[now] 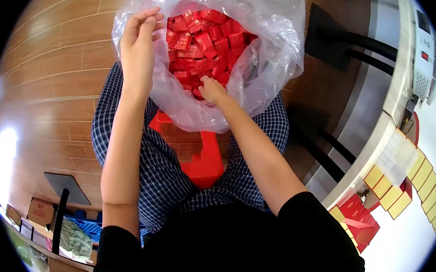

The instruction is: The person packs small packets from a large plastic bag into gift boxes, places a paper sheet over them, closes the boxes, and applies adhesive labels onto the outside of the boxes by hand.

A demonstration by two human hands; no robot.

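Observation:
A large clear plastic bag (277,41) stands wide open in front of me, between my knees. Inside lies a heap of small red wrapped packets (204,43) with gold print. My left hand (139,43) is at the bag's left rim, its fingers stretched out and loosely bent, with no packet in it. Reaching over the near rim, my right hand (213,90) is down among the nearest packets. Its index finger and thumb show apart there; the other fingers are curled and partly hidden.
A red plastic stool (202,170) shows between my legs. On the right, a white table (402,242) bears yellow cards (426,184), red boxes (357,217) and a white device with a red switch (425,58). Black table legs (368,42) stand right of the bag; a cardboard box (41,211) sits lower left.

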